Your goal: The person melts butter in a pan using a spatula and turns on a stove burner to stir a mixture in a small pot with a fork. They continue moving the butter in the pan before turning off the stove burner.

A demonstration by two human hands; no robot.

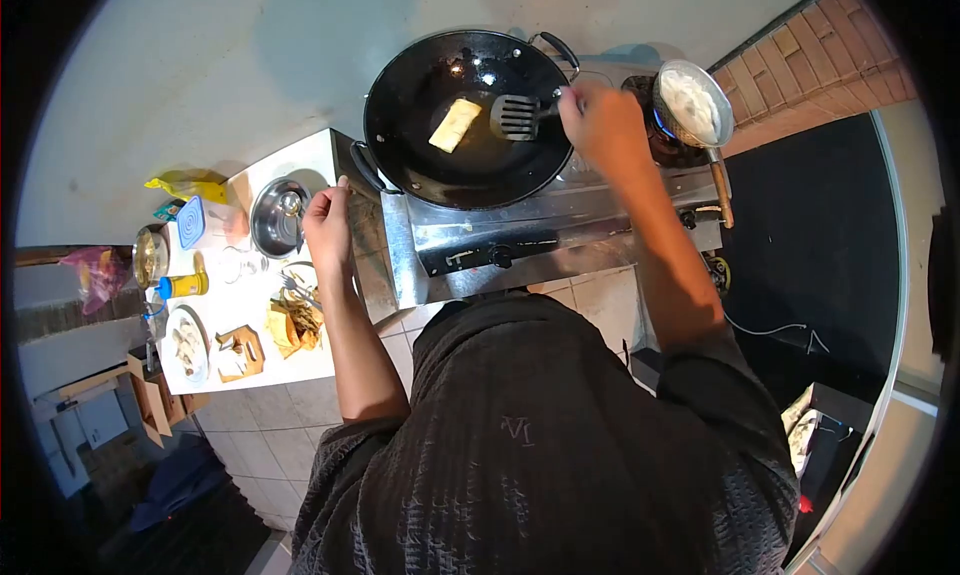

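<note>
Right hand [600, 125] clenched round the handle of a black slotted spatula [518, 117], reaching in over the right rim of the wok [400, 165]. Spatula blade sits inside the wok, just right of a pale yellow rectangular piece of food [455, 125] lying on the wok floor; blade and piece look close, can't tell if touching. Wok is black, two loop handles, on the steel gas stove [520, 235].

Left hand [328, 227] loosely curled, fingertips up, at the left edge of the stove by the wok's near-left handle; whether it grips anything can't be told.

Right of the wok, right behind the right hand: small saucepan [692, 103] with white contents on the second burner, wooden handle pointing toward the person. Right forearm runs between wok and saucepan.

Left of stove, white worktop [300, 160], crowded: steel bowl [278, 215] just left of the left hand, blue lid-like item [190, 222] beside it, yellow bag [190, 187] at the far edge, yellow bottle [185, 285] lying on its side, plate [186, 345] with pale pieces, small cardboard box [242, 352], heap of yellowish scraps and utensils [295, 320] under the left wrist. Steel pot [150, 255] off the worktop's left end.

Person's dark garment fills the bottom of view, hiding the stove's front.
</note>
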